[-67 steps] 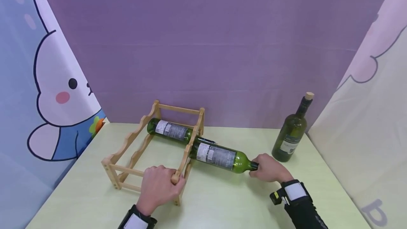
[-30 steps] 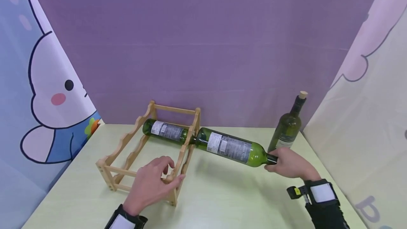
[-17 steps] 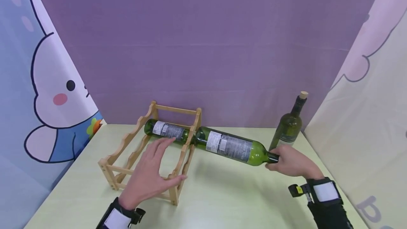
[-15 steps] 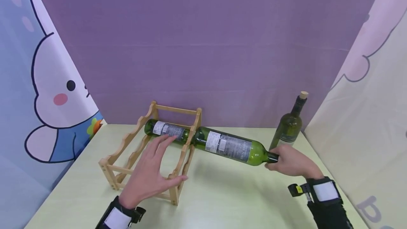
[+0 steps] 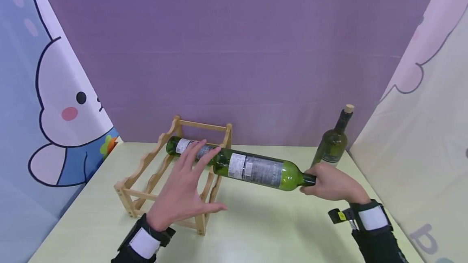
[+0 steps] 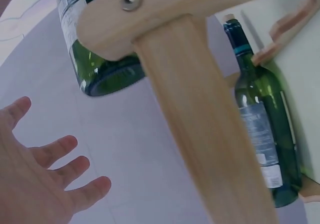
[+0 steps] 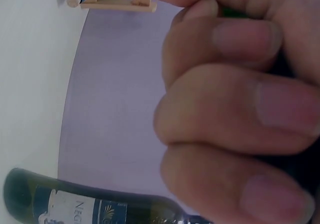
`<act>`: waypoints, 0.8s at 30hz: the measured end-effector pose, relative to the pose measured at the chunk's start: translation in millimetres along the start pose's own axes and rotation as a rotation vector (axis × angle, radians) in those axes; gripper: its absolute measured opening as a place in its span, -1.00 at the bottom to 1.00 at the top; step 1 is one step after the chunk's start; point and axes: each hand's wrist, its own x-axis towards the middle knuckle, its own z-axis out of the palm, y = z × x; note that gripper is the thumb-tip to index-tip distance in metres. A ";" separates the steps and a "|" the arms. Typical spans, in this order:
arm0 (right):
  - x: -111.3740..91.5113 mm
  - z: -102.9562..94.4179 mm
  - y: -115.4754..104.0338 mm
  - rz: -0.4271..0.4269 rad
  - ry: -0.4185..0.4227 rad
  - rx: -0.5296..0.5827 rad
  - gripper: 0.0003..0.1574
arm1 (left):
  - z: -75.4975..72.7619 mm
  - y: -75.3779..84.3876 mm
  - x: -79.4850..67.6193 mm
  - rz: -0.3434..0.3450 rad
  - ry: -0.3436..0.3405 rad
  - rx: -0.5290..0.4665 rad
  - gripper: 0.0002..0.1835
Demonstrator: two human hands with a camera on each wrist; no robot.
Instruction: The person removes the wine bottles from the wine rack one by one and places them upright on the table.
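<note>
A green wine bottle (image 5: 256,169) is held roughly level by its neck in my right hand (image 5: 333,182); in the right wrist view the curled fingers (image 7: 235,109) fill the right side. Its base end hangs above the near long side of the wooden wine rack (image 5: 140,166). My left hand (image 5: 184,188) is spread over the rack, fingers straight and apart, fingertips close to the held bottle's base; whether they touch it I cannot tell. In the left wrist view that hand (image 6: 40,174) appears with nothing in it. Another green bottle (image 6: 265,119) lies in the rack's far slot, partly hidden by my left fingers.
A corked green wine bottle (image 5: 332,143) stands upright at the back right of the pale table (image 5: 263,230), partly hidden by my right hand. Behind the table hangs a purple curtain (image 5: 241,60); printed cloths (image 5: 73,113) flank both sides.
My left hand has let go of the rack's corner, opened and moved up toward the bottle's base. The right hand lifted the bottle away to the right, then shifted it slightly left.
</note>
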 end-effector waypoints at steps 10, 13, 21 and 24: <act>0.1 0.2 -18.6 -0.041 -0.017 -0.019 -0.82 | 2.5 12.6 20.2 0.068 -0.016 0.008 0.39; 1.4 0.6 -24.2 -0.044 -0.021 -0.021 -0.84 | 4.1 16.5 25.9 0.084 -0.044 0.011 0.37; 3.9 -1.0 -43.5 -0.096 -0.011 -0.047 -0.75 | 9.6 22.5 37.3 0.131 -0.092 0.097 0.39; 4.2 -2.1 -48.9 -0.085 -0.019 -0.049 -0.76 | 11.0 22.9 39.5 0.143 -0.110 0.141 0.38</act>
